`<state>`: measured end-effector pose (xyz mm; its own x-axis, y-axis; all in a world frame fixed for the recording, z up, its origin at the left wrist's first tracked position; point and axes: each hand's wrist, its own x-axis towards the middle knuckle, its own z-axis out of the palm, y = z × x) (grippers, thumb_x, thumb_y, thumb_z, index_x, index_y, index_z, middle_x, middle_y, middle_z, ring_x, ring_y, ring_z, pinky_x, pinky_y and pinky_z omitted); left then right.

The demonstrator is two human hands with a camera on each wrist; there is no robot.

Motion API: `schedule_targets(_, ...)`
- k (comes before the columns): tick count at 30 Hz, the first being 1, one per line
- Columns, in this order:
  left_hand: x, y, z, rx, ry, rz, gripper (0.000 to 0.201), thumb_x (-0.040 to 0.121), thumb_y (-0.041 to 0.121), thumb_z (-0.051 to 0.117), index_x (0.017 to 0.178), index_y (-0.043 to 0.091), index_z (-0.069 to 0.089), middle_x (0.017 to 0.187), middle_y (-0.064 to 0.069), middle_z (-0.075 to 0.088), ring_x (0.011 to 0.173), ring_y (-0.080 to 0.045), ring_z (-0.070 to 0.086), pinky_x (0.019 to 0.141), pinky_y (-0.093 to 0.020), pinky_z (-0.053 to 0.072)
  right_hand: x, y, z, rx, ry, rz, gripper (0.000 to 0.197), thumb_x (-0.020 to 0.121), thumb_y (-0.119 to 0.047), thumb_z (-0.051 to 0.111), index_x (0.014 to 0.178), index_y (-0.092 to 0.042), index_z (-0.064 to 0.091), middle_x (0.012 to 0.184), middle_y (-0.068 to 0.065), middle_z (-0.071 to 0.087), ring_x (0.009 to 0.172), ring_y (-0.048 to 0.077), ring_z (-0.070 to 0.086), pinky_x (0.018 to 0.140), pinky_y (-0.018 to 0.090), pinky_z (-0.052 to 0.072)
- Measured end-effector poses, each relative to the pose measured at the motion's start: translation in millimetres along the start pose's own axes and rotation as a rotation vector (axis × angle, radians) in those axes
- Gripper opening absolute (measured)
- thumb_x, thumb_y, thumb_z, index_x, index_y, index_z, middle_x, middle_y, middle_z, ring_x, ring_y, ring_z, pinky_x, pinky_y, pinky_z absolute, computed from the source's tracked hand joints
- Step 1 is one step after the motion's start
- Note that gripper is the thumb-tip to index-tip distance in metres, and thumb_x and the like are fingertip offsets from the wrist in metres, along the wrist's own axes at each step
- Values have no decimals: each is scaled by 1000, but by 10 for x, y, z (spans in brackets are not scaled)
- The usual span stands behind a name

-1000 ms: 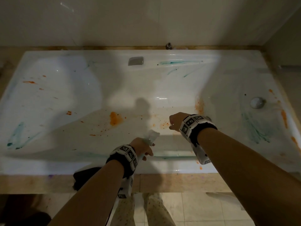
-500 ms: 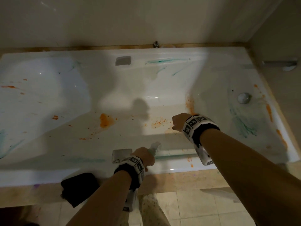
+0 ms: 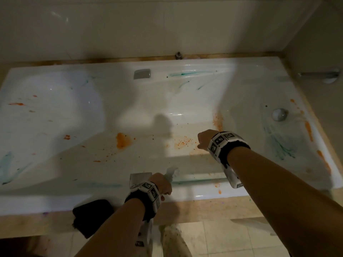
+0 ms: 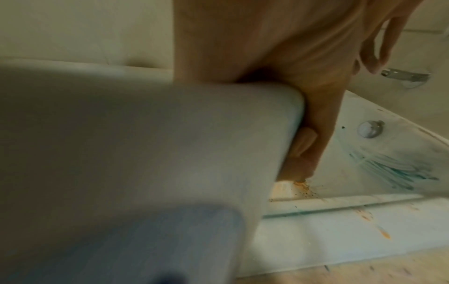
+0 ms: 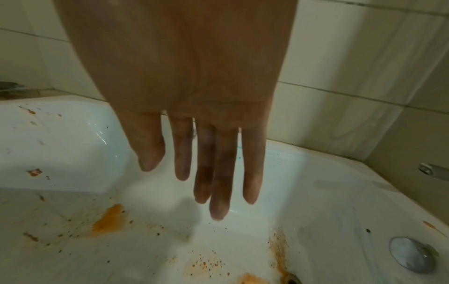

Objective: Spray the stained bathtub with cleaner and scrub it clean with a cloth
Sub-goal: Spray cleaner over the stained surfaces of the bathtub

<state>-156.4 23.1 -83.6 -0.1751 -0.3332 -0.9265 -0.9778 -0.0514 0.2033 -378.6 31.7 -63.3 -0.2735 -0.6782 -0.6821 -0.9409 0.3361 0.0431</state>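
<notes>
The white bathtub [image 3: 55, 115] carries orange splatter [image 3: 122, 140] on its floor and teal smears [image 3: 280, 145] at the right end. My left hand [image 3: 163, 184] grips a pale spray bottle [image 3: 171, 173] over the near rim, nozzle pointing into the tub. The left wrist view is mostly filled by the bottle [image 4: 145, 153], with fingers [image 4: 303, 146] curled round it. My right hand [image 3: 203, 140] hangs over the tub floor, holding nothing. In the right wrist view its fingers [image 5: 218, 192] hang straight above the stains [image 5: 109, 221]. A black cloth [image 3: 92, 214] lies on the near ledge, left of my left arm.
A round metal knob [image 3: 280, 114] sits on the tub's right slope and a chrome spout [image 3: 323, 76] juts from the right wall. Metal plates [image 3: 142, 73] mark the far and near sides. Tiled walls close off the back and right. The drain [image 5: 291, 278] lies under my right hand.
My left hand has drawn the bottle back a little toward the near rim, uncovering the black cloth. The right hand has stayed over the tub floor. My view has shifted.
</notes>
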Motion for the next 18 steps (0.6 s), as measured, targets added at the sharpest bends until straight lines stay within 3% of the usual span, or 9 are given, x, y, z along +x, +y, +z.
schedule_targets(1, -18, -39, -30, -5, -28, 18, 6, 87, 9, 63, 86, 4, 59, 88, -8, 58, 60, -17, 56, 87, -36, 55, 29, -40, -26, 0, 7, 4, 17, 88, -34, 58, 95, -21, 48, 109, 3, 59, 97, 26, 58, 85, 41, 51)
schedule_targets(3, -23, -112, -77, -12, -28, 35, 17, 86, 9, 64, 102, 2, 61, 94, -9, 57, 71, -21, 60, 88, -38, 55, 90, -144, -68, -5, 12, -7, 20, 86, -34, 61, 88, -24, 44, 105, 2, 60, 93, 25, 59, 83, 41, 52)
schedule_targets(5, -20, -185, -134, -17, 23, 40, 29, 85, 10, 65, 112, -1, 62, 97, -12, 63, 69, -22, 62, 76, -36, 58, 130, -280, -119, -3, 9, -37, 21, 86, -35, 59, 83, -24, 42, 103, 2, 59, 92, 25, 58, 83, 41, 51)
schedule_targets(7, -67, -268, -229, -44, 93, 35, 26, 86, 11, 64, 108, -3, 63, 99, -14, 67, 54, -16, 57, 62, -31, 55, 114, -446, -171, -8, 17, -59, 24, 87, -35, 58, 78, -23, 39, 100, 2, 59, 92, 26, 58, 81, 40, 51)
schedule_targets(10, -143, -434, -419, -69, 189, 40, 16, 87, 17, 62, 80, 3, 63, 83, -10, 68, 47, -12, 55, 67, -31, 57, 92, -707, -271, -20, 11, -70, 23, 90, -38, 54, 83, -20, 40, 92, 0, 53, 95, 28, 59, 82, 40, 50)
schedule_targets(12, -230, -544, -581, -130, 217, 66, 21, 86, 16, 63, 68, 6, 58, 71, -6, 63, 49, -13, 57, 71, -32, 57, 88, -884, -377, -52, 1, -80, 24, 88, -40, 57, 83, -21, 42, 100, 1, 58, 97, 28, 59, 85, 42, 50)
schedule_targets(14, -335, -667, -797, -185, 259, 128, 12, 83, 10, 64, 74, 6, 58, 73, -6, 59, 60, -17, 57, 71, -31, 56, 35, -1116, -559, -53, -1, -84, 29, 89, -44, 54, 81, -18, 45, 108, 6, 61, 100, 29, 59, 88, 43, 49)
schedule_targets(16, -450, -844, -1035, -377, 311, 211, 10, 79, 4, 66, 84, 7, 59, 81, -9, 59, 65, -19, 56, 59, -28, 55, -65, -1412, -787, -5, 31, -94, 39, 94, -50, 41, 76, -16, 46, 107, 8, 62, 98, 28, 59, 89, 41, 47)
schedule_targets(18, -580, -1084, -1259, -577, 402, 297, 24, 75, 1, 71, 96, 9, 63, 92, -8, 62, 68, -19, 58, 52, -24, 50, -181, -1770, -1025, 45, 66, -113, 45, 96, -53, 31, 91, -14, 54, 115, 10, 59, 105, 28, 56, 94, 40, 44)
